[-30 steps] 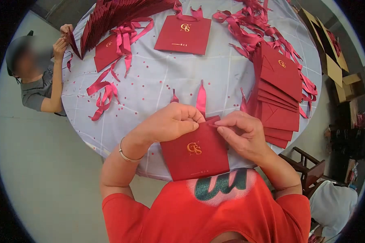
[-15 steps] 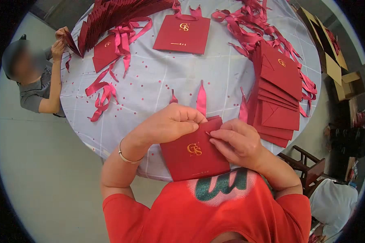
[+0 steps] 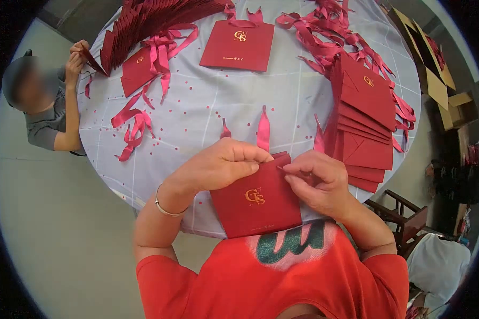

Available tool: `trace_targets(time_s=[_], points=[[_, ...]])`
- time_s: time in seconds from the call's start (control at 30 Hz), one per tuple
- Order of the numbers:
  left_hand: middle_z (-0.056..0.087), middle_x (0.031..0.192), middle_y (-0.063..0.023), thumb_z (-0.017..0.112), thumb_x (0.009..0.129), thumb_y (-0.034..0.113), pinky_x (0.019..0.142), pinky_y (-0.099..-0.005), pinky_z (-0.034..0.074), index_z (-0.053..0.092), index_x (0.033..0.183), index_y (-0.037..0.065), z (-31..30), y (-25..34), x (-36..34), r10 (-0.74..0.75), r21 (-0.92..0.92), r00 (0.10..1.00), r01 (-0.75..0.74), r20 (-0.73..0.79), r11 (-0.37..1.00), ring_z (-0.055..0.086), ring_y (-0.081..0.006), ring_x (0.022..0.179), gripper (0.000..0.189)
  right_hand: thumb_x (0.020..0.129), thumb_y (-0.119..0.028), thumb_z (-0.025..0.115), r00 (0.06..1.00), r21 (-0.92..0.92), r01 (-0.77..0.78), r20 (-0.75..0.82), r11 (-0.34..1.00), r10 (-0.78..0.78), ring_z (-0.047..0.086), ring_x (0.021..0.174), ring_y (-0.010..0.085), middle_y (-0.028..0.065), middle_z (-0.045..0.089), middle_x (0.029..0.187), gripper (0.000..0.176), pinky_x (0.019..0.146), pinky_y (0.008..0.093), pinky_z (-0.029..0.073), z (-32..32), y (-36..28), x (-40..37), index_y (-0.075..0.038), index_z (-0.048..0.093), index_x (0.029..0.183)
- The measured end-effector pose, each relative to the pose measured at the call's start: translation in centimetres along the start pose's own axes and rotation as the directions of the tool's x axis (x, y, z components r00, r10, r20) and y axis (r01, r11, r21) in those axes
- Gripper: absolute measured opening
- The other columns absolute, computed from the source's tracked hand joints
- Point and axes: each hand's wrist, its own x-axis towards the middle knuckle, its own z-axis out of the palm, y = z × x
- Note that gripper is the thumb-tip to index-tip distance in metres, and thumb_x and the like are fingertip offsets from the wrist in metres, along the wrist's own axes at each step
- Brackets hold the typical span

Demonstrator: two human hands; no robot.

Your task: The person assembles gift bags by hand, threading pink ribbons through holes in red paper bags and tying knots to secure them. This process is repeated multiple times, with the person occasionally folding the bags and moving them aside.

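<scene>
A dark red paper bag [image 3: 258,207] with a gold logo lies at the table's near edge, against my red shirt. My left hand [image 3: 226,165] grips its top edge, with the fingers partly behind it. At the bag's upper right corner my right hand [image 3: 319,181] is pinched on a small thin tip, apparently a ribbon end, too small to make out fully. Pink ribbon ends [image 3: 263,130] stand up beyond the bag. To the right lies an overlapping stack of red bags [image 3: 364,109].
A finished-looking bag with ribbon handles [image 3: 238,48] lies at the far middle. Loose pink ribbons [image 3: 324,40] and a row of bags [image 3: 138,26] lie beyond. A person [image 3: 42,106] sits at the left, holding a bag. Open cardboard boxes [image 3: 455,111] stand at the right.
My right hand has moved slightly right, away from the bag's logo, with its pinch at the corner. My left hand has hardly moved.
</scene>
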Motion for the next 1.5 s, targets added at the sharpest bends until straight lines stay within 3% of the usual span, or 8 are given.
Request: trace_targets(time_s=[0.2,0.27,0.37,0.7,1.0,1.27,1.4,1.5], points=[[0.067,0.105,-0.0038,0.051,0.092,0.002,0.087,-0.0244,0.047,0.061,0.116,-0.005,0.1,-0.3,0.1,-0.021,-0.004,0.999,0.021,-0.028,1.000,0.058,-0.0083,0.097,0.027,0.073,0.004,0.073,0.986,-0.070,0.163,-0.012,0.984,-0.164,0.062,0.068,0.0190,0.0104,0.064,0.080,0.020,0.056,0.0258,0.048,0.4,0.2,0.2,-0.002,0.068,0.091],[0.067,0.106,-0.0059,0.051,0.092,0.002,0.088,-0.0254,0.047,0.061,0.116,-0.006,0.2,-0.2,0.1,-0.027,0.011,0.999,0.028,-0.042,1.000,0.059,-0.0094,0.098,0.028,0.073,-0.001,0.076,0.957,-0.226,0.285,0.021,0.931,-0.288,0.064,0.067,0.0236,0.0109,0.063,0.079,0.022,0.056,0.0313,0.052,0.6,0.0,0.5,-0.001,0.064,0.091],[0.067,0.107,-0.0070,0.051,0.092,0.003,0.088,-0.0261,0.047,0.061,0.117,-0.006,0.4,-0.3,0.0,-0.034,0.042,0.996,0.037,-0.079,0.998,0.059,-0.0105,0.098,0.028,0.072,-0.004,0.077,0.925,-0.340,0.370,0.049,0.864,-0.377,0.064,0.067,0.0241,0.0103,0.062,0.079,0.024,0.055,0.0317,0.052,0.8,-0.1,0.8,-0.002,0.062,0.091],[0.069,0.101,-0.0093,0.050,0.092,0.003,0.085,-0.0267,0.048,0.061,0.113,-0.006,1.1,0.1,-0.5,0.073,0.156,0.994,-0.059,-0.086,0.986,0.060,-0.0114,0.095,0.025,0.072,-0.005,0.078,0.908,-0.347,0.398,0.020,0.849,-0.418,0.064,0.065,0.0226,0.0092,0.063,0.080,0.023,0.052,0.0318,0.053,1.2,0.2,0.9,-0.004,0.062,0.089],[0.068,0.099,-0.0053,0.048,0.093,-0.001,0.082,-0.0248,0.048,0.060,0.113,-0.004,1.5,-0.1,-0.9,0.060,0.182,0.992,-0.038,-0.114,0.983,0.059,-0.0085,0.092,0.023,0.071,-0.008,0.078,0.845,-0.426,0.524,0.151,0.737,-0.514,0.063,0.064,0.0193,0.0070,0.062,0.078,0.025,0.050,0.0305,0.051,1.2,0.0,0.2,-0.003,0.066,0.092],[0.067,0.093,-0.0044,0.046,0.093,-0.001,0.077,-0.0241,0.048,0.060,0.109,-0.004,1.7,0.0,-0.8,0.037,0.193,0.992,-0.012,-0.125,0.981,0.059,-0.0075,0.087,0.021,0.072,-0.008,0.078,0.916,-0.403,0.365,-0.004,0.839,-0.400,0.062,0.059,0.0197,0.0062,0.061,0.074,0.021,0.046,0.0295,0.048,1.8,0.1,0.3,-0.005,0.062,0.086],[0.065,0.087,-0.0034,0.047,0.092,-0.001,0.074,-0.0246,0.048,0.060,0.107,-0.003,1.8,0.4,-0.9,0.089,0.355,0.989,-0.041,-0.121,0.934,0.056,-0.0066,0.083,0.020,0.072,-0.008,0.078,0.927,-0.388,0.323,-0.053,0.863,-0.371,0.061,0.058,0.0199,0.0063,0.061,0.073,0.021,0.046,0.0302,0.048,2.2,0.4,0.5,-0.005,0.061,0.084],[0.065,0.085,-0.0051,0.047,0.091,-0.001,0.072,-0.0257,0.048,0.060,0.106,-0.003,2.0,0.0,-0.8,0.145,0.397,0.979,-0.077,-0.144,0.915,0.057,-0.0079,0.080,0.020,0.072,-0.009,0.077,0.870,-0.436,0.456,0.034,0.776,-0.492,0.061,0.057,0.0201,0.0072,0.061,0.073,0.021,0.045,0.0304,0.047,2.2,0.4,0.7,-0.005,0.061,0.084]])
